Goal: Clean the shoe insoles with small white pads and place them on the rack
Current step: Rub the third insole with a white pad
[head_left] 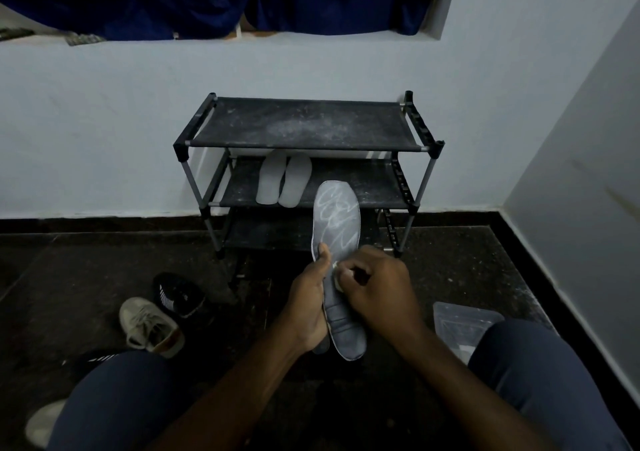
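Seated low, knees spread, facing a black 3-shelf rack [304, 123] set against a pale wall [104, 121]. Holds a grey insole [337, 232] upright in front of the rack, toe end up, heel end down between the knees. Grips it with the left hand [308, 301] — thumb laid on the upper face near the left edge, fingers curled round behind. Pinches a small white pad [336, 279] in the right hand [377, 286], fingertips bunched tight on it, and presses it to the middle of the insole, just beside the left thumb. White scribbled streaks across the toe half; darker, ribbed surface on the heel half. Behind the heel end, by the left palm, a second dark edge — cannot tell what.

On the middle shelf of the rack, 2 white insoles [272, 180] side by side, touching, toes toward the wall. White dust over the top shelf. Bottom shelf partly hidden behind the held insole.

On the dark floor [86, 260], left of the hands, a black shoe [180, 294] and a beige shoe [150, 326], just beside each other. To the right, near the right knee, a clear box [460, 319], partly covered by the leg. Above the wall ledge, a blue curtain [194, 7].
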`<state>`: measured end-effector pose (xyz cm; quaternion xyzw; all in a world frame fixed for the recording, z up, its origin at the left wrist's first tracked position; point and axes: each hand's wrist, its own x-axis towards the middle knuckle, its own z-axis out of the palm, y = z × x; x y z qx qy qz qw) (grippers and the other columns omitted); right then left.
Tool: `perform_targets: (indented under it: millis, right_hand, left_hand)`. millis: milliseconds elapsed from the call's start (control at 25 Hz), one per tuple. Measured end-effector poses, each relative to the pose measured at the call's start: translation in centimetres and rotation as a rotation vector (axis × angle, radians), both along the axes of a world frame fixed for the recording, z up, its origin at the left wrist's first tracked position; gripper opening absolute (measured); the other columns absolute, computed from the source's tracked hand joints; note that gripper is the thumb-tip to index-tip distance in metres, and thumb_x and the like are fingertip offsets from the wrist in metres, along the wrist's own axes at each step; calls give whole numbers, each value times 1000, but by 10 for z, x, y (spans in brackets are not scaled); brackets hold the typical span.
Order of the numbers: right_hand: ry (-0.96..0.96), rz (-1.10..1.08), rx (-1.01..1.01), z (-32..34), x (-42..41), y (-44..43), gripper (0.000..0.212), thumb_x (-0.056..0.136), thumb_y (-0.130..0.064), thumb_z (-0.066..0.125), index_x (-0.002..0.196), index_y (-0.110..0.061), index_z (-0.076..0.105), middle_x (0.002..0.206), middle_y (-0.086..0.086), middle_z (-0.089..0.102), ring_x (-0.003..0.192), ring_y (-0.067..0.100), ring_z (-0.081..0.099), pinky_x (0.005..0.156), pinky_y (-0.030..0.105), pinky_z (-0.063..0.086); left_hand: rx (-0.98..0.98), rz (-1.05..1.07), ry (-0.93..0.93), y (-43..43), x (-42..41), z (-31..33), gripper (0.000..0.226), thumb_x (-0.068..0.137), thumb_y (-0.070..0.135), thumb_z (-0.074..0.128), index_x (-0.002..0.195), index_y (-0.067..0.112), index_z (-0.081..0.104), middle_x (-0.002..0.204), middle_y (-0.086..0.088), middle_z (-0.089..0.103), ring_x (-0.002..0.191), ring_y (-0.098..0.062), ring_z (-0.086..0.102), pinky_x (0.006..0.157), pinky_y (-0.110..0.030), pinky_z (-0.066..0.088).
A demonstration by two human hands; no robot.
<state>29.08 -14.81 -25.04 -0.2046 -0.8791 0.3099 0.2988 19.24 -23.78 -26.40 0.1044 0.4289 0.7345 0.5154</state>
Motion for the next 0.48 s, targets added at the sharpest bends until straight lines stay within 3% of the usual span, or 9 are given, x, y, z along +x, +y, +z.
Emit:
perform_targets:
  millis: [120, 240, 320, 480]
  right_hand:
    - [-43, 98, -26, -3, 5, -8, 13, 87, -12, 69, 77, -18, 73, 78, -11, 65, 72, 4, 61, 67, 24, 50]
    - [-13, 8, -48, -5, 5, 6, 13, 85, -14, 70, 75, -20, 72, 80, -11, 67, 73, 4, 64, 69, 34, 53]
    - [20, -34, -55, -1, 3, 8, 11, 86, -13, 72, 77, -20, 73, 81, -11, 67, 74, 4, 63, 69, 33, 54]
    - [-14, 115, -76, -1, 5, -5, 14, 86, -10, 71, 76, -18, 73, 79, -11, 67, 75, 5, 64, 71, 33, 53]
  left_hand:
    - [12, -51, 13, -1, -6, -6, 74, 104, 56, 30, 141, -5, 52, 143, -24, 56, 137, -32, 52, 117, -44, 38]
    - [38, -20, -39, -1, -5, -2, 67, 104, 52, 37, 140, -2, 53, 139, -25, 59, 129, -34, 59, 107, -44, 50]
    - [20, 3, -27, 1, 0, 0, 62, 105, 48, 38, 137, -1, 56, 133, -26, 63, 121, -34, 64, 99, -41, 56]
    - [14, -46, -6, -1, -2, -1, 71, 105, 54, 31, 139, -5, 53, 139, -26, 59, 132, -34, 57, 110, -41, 48]
